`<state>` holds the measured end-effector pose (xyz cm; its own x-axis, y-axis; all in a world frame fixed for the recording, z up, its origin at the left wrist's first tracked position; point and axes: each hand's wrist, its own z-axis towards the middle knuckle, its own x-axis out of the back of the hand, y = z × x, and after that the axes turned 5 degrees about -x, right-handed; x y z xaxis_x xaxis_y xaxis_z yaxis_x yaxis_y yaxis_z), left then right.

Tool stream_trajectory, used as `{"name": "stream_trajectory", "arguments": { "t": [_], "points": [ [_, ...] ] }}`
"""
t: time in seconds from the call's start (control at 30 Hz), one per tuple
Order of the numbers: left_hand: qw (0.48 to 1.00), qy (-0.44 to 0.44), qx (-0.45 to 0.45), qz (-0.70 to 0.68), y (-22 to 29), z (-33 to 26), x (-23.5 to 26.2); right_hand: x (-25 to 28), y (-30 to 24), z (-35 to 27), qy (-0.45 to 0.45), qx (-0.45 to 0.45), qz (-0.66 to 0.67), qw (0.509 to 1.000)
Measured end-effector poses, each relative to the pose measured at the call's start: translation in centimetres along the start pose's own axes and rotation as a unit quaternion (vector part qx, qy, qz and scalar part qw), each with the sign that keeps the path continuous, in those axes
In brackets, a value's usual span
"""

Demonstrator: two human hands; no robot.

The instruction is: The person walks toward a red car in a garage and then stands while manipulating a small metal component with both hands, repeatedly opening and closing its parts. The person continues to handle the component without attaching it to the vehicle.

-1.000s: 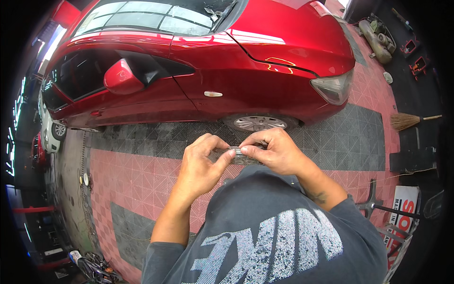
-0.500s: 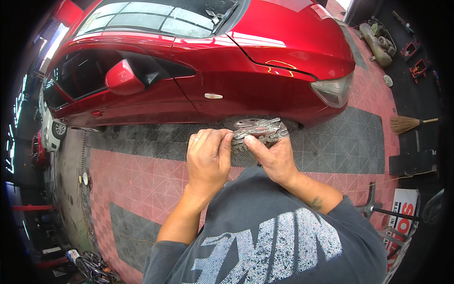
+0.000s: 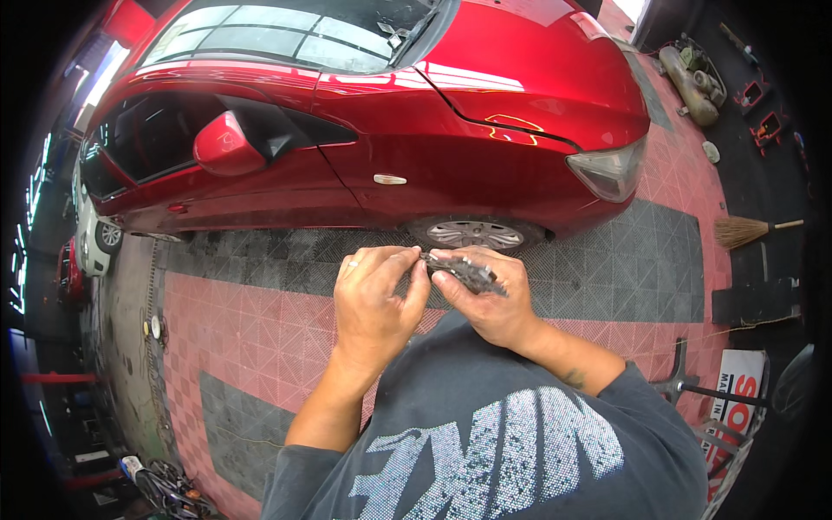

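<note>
In front of my chest, my right hand (image 3: pixel 494 299) grips a small grey, shiny bundle of jagged, segmented pieces (image 3: pixel 468 272), its thumb along the near side and its fingers over the far side. The exact kind of these pieces cannot be made out. At the bundle's left end, my left hand (image 3: pixel 377 299) has thumb and forefinger pinched together. Whatever lies between those fingertips is too small to name. Just beyond both hands stands a red car (image 3: pixel 381 147), its front wheel (image 3: pixel 477 234) behind my fingers.
Red and dark grey floor tiles (image 3: pixel 251 329) spread around me. On the right are a straw broom (image 3: pixel 741 230), a metal stand (image 3: pixel 680 373) and a printed white box (image 3: pixel 741 381). A compressor-like tank (image 3: pixel 691 87) sits far right. A white car (image 3: pixel 94 230) stands far left.
The bundle has tilted in my right hand, showing a narrower, darker side, and sits slightly lower. My left hand has shifted slightly left and down, still pinching. More of the front wheel shows.
</note>
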<state>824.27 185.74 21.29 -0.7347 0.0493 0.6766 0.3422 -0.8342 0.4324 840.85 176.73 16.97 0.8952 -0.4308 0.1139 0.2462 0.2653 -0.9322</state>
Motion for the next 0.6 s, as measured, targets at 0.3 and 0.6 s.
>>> {"name": "stream_trajectory", "arguments": {
  "t": [0.3, 0.6],
  "points": [
    [0.999, 0.046, -0.001, -0.011, 0.0, -0.5, -0.9, 0.2, -1.2, -1.1, -0.041, -0.082, 0.052, 0.994],
    [0.99, 0.043, 0.077, -0.106, 0.6, -0.6, -0.8, -0.6, -0.1, -0.8, 0.036, -0.097, 0.148, 0.984]
  ]
}}
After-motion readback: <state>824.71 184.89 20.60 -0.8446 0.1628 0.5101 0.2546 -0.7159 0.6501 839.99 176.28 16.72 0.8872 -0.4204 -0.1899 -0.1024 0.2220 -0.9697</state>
